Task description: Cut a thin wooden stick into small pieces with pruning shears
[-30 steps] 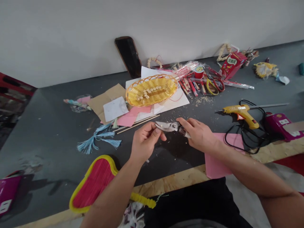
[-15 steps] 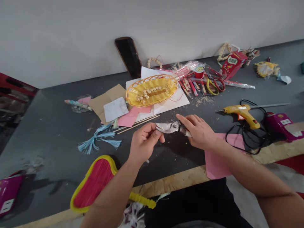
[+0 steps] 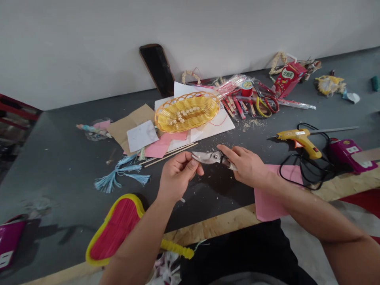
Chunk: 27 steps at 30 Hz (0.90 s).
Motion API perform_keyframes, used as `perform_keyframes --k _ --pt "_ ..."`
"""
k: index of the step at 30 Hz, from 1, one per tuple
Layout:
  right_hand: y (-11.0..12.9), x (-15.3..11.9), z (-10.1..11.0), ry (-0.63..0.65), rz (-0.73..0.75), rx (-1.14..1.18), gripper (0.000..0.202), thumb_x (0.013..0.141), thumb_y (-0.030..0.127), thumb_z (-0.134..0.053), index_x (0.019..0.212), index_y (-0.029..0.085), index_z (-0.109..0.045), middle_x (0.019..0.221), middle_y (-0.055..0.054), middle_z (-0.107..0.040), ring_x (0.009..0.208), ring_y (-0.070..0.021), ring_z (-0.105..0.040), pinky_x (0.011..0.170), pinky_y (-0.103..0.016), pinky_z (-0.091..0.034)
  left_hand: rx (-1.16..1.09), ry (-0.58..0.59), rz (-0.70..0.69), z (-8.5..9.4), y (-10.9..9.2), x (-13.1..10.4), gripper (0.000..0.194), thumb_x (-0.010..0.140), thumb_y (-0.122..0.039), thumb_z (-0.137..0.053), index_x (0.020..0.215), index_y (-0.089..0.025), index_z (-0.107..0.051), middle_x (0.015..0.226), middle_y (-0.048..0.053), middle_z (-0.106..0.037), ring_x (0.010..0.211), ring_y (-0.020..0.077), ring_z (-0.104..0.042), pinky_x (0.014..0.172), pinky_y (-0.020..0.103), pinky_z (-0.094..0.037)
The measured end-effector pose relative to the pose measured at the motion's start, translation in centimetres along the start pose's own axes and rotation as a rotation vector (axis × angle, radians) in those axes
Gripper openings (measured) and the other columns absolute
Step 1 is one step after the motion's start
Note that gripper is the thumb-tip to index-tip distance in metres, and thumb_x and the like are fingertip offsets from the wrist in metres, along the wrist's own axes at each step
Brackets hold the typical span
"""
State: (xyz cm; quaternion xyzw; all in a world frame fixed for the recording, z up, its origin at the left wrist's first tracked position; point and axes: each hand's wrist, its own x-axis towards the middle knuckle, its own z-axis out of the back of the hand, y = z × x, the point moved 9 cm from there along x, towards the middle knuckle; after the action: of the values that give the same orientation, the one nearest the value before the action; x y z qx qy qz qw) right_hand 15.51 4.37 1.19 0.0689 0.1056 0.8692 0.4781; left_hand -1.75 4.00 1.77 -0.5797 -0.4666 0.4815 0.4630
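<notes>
My right hand point(image 3: 245, 164) is wrapped round the handles of metal pruning shears point(image 3: 208, 157), whose blades point left. At the blade tips, my left hand point(image 3: 179, 172) is closed in a pinch; whatever is between its fingers is too small to make out. Behind the hands lies a yellow woven basket point(image 3: 190, 123) with small pale pieces point(image 3: 180, 116) in it. Thin sticks point(image 3: 166, 156) rest on the table just beyond my left hand. A pink and yellow fan-shaped piece point(image 3: 118, 225) is partly covered by my left forearm.
A yellow glue gun point(image 3: 299, 137) with a black cord lies right, beside a purple box point(image 3: 348, 154). Behind are scissors point(image 3: 263, 107), a red carton point(image 3: 289, 79) and a phone point(image 3: 157, 69) leaning on the wall. Blue tassels point(image 3: 118, 174) lie left; pink paper point(image 3: 267, 202) is under my right forearm.
The whole view has shifted slightly, so things appear a little further left. Both hands keep nearly the same pose, with the shears' tips still at my left fingers.
</notes>
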Motion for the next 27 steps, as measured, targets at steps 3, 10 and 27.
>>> perform_keyframes --k 3,10,27 --pt "0.0 0.0 0.1 -0.006 -0.022 -0.005 0.074 0.082 0.010 -0.051 0.153 0.023 -0.037 0.109 -0.010 -0.065 0.096 -0.0245 -0.063 0.083 -0.034 -0.049 0.099 -0.020 -0.057 0.2 -0.3 -0.1 0.035 0.086 -0.050 -0.070 0.075 -0.016 -0.066 0.062 0.003 -0.068 0.040 0.0052 -0.034 0.039 0.022 -0.022" --pt "0.0 0.0 0.2 0.000 -0.011 0.019 0.073 0.082 0.010 -0.051 0.152 0.022 -0.039 0.108 -0.010 -0.066 0.097 -0.0254 -0.064 0.083 -0.035 -0.050 0.344 -0.110 -0.243 0.1 -2.5 -0.9 0.028 0.091 -0.042 -0.065 0.077 -0.018 -0.066 0.065 0.002 -0.072 0.049 0.0092 -0.053 0.046 0.021 -0.038" --pt "-3.2 0.5 1.2 -0.174 -0.161 0.086 0.060 0.093 0.036 -0.056 0.150 0.026 -0.040 0.114 -0.009 -0.068 0.104 -0.0265 -0.065 0.084 -0.036 -0.052 0.652 -0.210 -0.364 0.5 -3.2 -0.8 0.015 0.092 -0.031 -0.060 0.088 -0.018 -0.067 0.068 0.002 -0.075 0.054 0.0112 -0.063 0.055 0.021 -0.048"
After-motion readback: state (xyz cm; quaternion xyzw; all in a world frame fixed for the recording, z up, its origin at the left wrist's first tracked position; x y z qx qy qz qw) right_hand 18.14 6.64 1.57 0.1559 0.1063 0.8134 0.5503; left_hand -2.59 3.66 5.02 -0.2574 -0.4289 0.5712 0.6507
